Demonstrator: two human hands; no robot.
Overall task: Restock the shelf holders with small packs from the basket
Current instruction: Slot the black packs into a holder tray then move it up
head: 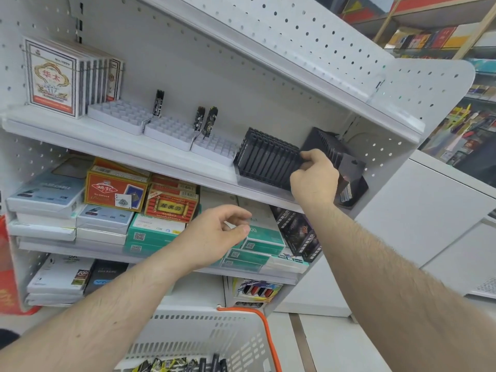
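Right hand [314, 178] up at the black slotted holder [268, 159] on the shelf's right end, fingertips pinched on its edge; whether a pack is held, can't tell. Left hand [214, 234] hovers empty, fingers loosely curled. Packs [182, 365] sit in the near basket [214, 334]. Likely next: reach down and grab one.

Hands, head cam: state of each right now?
Left hand: fingers loosely curled, empty, in front of the lower shelf.
Right hand: closed on the end of the black slotted holder on the upper shelf.
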